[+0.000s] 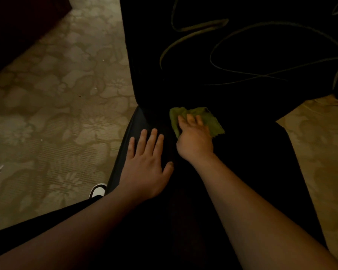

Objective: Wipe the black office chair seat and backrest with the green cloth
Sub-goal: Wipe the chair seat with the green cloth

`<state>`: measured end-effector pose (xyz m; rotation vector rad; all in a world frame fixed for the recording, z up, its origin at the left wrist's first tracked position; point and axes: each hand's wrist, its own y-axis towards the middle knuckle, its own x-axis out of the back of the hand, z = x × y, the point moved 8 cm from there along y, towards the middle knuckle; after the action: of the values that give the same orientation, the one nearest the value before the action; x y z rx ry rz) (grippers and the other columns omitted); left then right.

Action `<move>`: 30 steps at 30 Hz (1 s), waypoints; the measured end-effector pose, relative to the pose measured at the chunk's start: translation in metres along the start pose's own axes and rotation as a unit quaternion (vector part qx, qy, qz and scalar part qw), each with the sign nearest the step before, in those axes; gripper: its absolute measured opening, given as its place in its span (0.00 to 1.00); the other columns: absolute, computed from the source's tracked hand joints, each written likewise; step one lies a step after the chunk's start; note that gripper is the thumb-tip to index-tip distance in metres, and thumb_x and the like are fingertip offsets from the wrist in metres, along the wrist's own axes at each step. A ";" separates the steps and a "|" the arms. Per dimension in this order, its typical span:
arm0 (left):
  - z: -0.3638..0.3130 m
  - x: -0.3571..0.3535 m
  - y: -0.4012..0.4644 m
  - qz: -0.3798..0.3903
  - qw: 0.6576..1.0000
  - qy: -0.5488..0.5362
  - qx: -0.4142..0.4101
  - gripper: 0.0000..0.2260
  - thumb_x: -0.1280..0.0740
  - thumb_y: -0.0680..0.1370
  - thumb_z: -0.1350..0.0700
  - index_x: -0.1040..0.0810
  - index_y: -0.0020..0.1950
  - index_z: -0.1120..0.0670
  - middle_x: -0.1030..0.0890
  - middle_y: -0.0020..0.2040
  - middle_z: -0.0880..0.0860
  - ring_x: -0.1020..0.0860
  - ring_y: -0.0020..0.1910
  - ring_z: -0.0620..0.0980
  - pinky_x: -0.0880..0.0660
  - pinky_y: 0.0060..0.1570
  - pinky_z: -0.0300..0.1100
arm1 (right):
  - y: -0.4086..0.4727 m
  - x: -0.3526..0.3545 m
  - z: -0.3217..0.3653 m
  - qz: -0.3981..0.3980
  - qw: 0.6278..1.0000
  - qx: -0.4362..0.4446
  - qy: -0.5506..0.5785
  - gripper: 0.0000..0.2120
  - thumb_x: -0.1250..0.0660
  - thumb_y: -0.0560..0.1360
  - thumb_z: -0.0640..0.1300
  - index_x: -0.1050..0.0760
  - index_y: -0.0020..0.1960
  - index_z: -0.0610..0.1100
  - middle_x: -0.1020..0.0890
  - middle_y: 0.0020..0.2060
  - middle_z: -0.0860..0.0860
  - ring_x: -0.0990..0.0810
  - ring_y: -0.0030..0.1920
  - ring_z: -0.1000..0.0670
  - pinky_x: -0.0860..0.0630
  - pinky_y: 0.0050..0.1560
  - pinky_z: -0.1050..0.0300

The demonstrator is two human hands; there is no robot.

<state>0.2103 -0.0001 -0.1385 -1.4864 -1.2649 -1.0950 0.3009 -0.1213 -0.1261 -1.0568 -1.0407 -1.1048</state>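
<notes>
Mid-frame, your right hand (194, 142) presses the crumpled green cloth (213, 121) onto the black padded office chair seat (252, 162) at the black backrest (183, 55) foot, while your left hand (146, 164) rests flat beside it, fingers spread.

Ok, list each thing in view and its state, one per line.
green cloth: crumpled, lying where seat meets backrest.
right hand: fingers pressing on the green cloth.
left hand: flat, fingers spread, resting on the seat.
</notes>
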 end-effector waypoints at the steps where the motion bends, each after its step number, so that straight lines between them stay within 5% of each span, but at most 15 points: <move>1: 0.000 0.000 0.002 -0.002 1.000 -0.005 -0.005 0.36 0.54 0.80 0.34 0.58 0.83 0.50 0.62 0.83 0.50 0.69 0.79 0.50 0.66 0.78 0.56 | 0.009 -0.003 0.013 0.007 1.000 0.024 -0.001 0.35 0.38 0.76 0.45 0.49 0.79 0.53 0.46 0.79 0.50 0.52 0.78 0.44 0.48 0.76 0.43; 9: 0.000 0.000 0.018 -0.007 0.999 -0.013 -0.039 0.36 0.51 0.79 0.35 0.51 0.84 0.50 0.51 0.84 0.50 0.64 0.81 0.49 0.62 0.77 0.60 | 0.069 -0.012 0.089 0.073 0.984 0.132 0.090 0.29 0.46 0.76 0.42 0.39 0.75 0.59 0.43 0.78 0.56 0.49 0.77 0.51 0.49 0.76 0.48; 22: -0.001 0.004 0.029 0.014 0.999 -0.019 -0.025 0.38 0.52 0.76 0.31 0.53 0.83 0.45 0.55 0.84 0.46 0.63 0.81 0.45 0.61 0.78 0.58 | 0.041 0.032 -0.130 0.013 0.986 -0.092 0.137 0.25 0.46 0.78 0.43 0.33 0.72 0.60 0.31 0.72 0.50 0.25 0.62 0.43 0.24 0.59 0.47; 27: -0.018 0.009 0.041 0.014 0.999 -0.034 0.010 0.34 0.49 0.78 0.34 0.49 0.83 0.45 0.51 0.84 0.46 0.59 0.82 0.50 0.64 0.77 0.62 | 0.033 0.028 -0.153 -0.041 0.991 -0.111 0.062 0.26 0.42 0.76 0.43 0.35 0.74 0.53 0.29 0.70 0.47 0.30 0.67 0.41 0.28 0.64 0.48; 30: -0.054 0.003 0.057 0.020 0.998 -0.038 -0.053 0.32 0.49 0.80 0.37 0.49 0.83 0.45 0.50 0.83 0.46 0.58 0.82 0.52 0.65 0.77 0.59 | 0.036 0.023 -0.120 -0.050 0.996 -0.070 0.012 0.29 0.40 0.74 0.43 0.36 0.75 0.48 0.30 0.70 0.46 0.33 0.69 0.40 0.32 0.66 0.50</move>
<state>0.2625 -0.0579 -0.1272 -1.6386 -1.2401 -1.1040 0.3522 -0.2378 -0.1290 -1.1089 -1.0174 -1.2840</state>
